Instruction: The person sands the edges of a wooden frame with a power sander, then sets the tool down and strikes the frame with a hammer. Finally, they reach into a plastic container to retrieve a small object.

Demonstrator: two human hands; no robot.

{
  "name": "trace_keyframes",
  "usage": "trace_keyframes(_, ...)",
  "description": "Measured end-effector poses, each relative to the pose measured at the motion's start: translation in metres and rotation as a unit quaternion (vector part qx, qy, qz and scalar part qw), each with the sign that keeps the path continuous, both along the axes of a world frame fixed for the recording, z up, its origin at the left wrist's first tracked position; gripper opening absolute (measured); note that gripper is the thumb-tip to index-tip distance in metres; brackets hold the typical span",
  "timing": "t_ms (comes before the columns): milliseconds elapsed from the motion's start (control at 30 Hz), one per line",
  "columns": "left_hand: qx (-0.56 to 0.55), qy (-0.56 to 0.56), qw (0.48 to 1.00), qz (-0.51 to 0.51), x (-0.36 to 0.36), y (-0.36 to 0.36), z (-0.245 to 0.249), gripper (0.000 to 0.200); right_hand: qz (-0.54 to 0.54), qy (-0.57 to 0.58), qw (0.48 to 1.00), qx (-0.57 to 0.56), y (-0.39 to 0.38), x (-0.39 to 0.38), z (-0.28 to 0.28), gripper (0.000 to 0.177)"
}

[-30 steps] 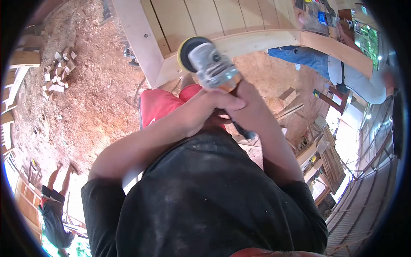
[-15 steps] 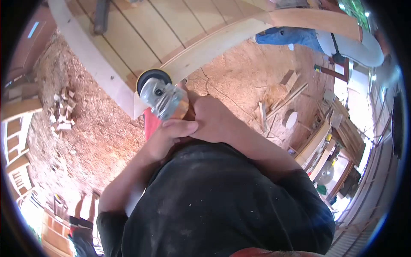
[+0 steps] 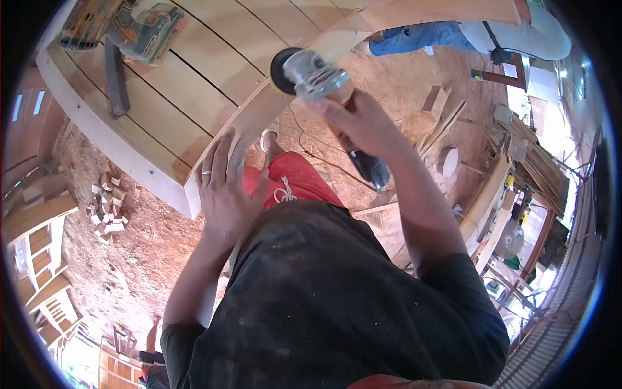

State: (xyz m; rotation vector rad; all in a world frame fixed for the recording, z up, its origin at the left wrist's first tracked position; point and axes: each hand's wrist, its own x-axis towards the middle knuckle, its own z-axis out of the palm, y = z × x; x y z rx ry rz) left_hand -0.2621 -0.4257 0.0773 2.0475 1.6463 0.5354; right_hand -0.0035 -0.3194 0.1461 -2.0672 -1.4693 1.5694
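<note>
A: Hands, relative to the slatted wooden panel (image 3: 217, 61)?
B: Right hand (image 3: 363, 126) closed around the grinder (image 3: 317, 74), just off the panel's near edge. Disc (image 3: 282, 70) is at that edge; can't tell if touching.
A: Left?
B: Left hand (image 3: 228, 194) open, fingers slightly apart, laid on the panel's near rim by the corner.
A: On the panel?
B: Dark bar (image 3: 116, 81), power tool (image 3: 148, 34) beside it, both toward its far left.

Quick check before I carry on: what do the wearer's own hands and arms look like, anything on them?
Both are ungloved. The left hand has a slim, silvery ring on one finger; no ring shows on the right hand. Wrists bare. Short, black sleeves.
</note>
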Motion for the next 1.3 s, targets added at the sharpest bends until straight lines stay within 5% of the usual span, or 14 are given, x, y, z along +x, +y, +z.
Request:
trace_keyframes(233,-0.054,0.135,0.989,-0.034,-0.016,-0.038,-0.034,0.077,-0.101,-0.004,0.995,0.026,0.043,0.061,-0.017,0.068)
trace_keyframes(367,-0.053,0.198,0.979,0.005,-0.063,-0.090,-0.047,0.079,-0.058,0.016,0.997,-0.048,0.049,0.068,-0.017,0.070)
trace_keyframes(467,-0.056,0.247,0.966,0.057,-0.106,-0.129,-0.049,0.079,-0.007,0.073,0.997,0.006,0.023,0.035,-0.023,0.068)
trace_keyframes(567,-0.221,0.265,0.919,0.192,-0.154,-0.160,-0.048,0.078,0.039,0.092,0.994,0.038,-0.009,0.001,-0.024,0.077)
trace_keyframes(700,-0.480,0.201,0.791,0.322,-0.222,-0.203,-0.063,0.077,0.116,0.086,0.990,0.008,-0.054,-0.056,-0.020,0.060)
trace_keyframes(833,-0.415,0.151,0.848,0.293,-0.241,-0.248,-0.098,0.072,0.118,0.110,0.981,-0.106,-0.085,-0.116,-0.005,0.047)
trace_keyframes(900,-0.363,0.089,0.884,0.281,-0.238,-0.258,-0.116,0.069,0.144,0.105,0.982,-0.064,-0.102,-0.137,-0.011,0.045)
trace_keyframes(1300,-0.347,-0.033,0.897,0.273,-0.209,-0.257,-0.144,0.066,0.318,0.015,0.945,-0.080,-0.104,-0.180,-0.012,0.064)
